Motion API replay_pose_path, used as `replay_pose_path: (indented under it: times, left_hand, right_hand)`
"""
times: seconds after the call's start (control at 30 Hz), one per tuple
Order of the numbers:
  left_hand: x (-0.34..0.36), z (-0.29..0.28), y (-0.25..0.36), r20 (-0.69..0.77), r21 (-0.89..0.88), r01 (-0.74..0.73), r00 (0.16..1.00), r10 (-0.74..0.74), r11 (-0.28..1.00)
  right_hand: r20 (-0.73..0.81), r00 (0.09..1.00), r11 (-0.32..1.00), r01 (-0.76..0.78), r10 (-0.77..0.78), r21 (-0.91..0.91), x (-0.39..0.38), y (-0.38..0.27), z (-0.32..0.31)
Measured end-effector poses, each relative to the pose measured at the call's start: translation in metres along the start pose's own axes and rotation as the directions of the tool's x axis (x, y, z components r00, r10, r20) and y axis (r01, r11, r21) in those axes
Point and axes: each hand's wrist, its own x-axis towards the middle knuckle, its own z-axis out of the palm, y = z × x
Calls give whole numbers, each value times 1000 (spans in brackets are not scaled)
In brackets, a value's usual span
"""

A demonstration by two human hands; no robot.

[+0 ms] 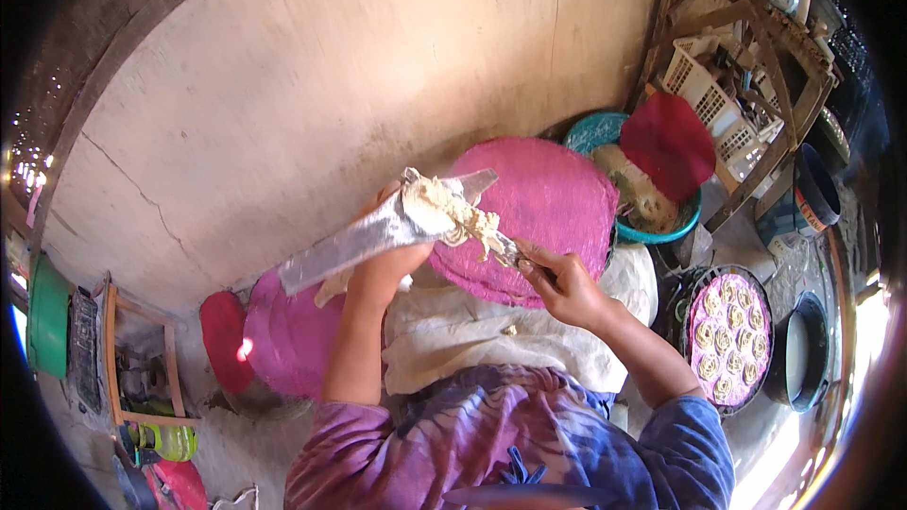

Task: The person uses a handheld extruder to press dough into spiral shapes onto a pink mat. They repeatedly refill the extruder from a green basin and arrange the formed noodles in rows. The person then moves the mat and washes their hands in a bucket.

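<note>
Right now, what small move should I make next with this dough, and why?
Perhaps push the dough onto the metal tool with the utensil: it trails between the two, your left hand holding one, your right hand the other.

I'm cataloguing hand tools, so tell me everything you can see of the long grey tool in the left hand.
The long grey tool looks like dull, worn metal, with a straight, flat-faced body and a narrow piece jutting out at its right end. It is raised and slants in the picture from lower left to upper right. The left hand grips it near the middle. Pale dough clings around its right part. Whether the right hand's slim implement touches it is hidden by dough.
</note>
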Motion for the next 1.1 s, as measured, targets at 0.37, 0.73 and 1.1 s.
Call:
replay_pose_path:
  times: [0.37,0.73,1.1]
  left_hand:
    - [-31,-44,-74,-91,168,189,980,-176,968]
    - [-77,-80,-61,-62,-951,155,751,-658,266]
    - [-109,-88,-72,-82,-935,183,719,-690,303]
  right_hand:
    - [-266,793,742,-608,548,-283,-39,17,-147]
    - [-188,971,819,15,-150,-573,61,73,18]
    - [-155,980,837,18,-122,-547,84,60,54]
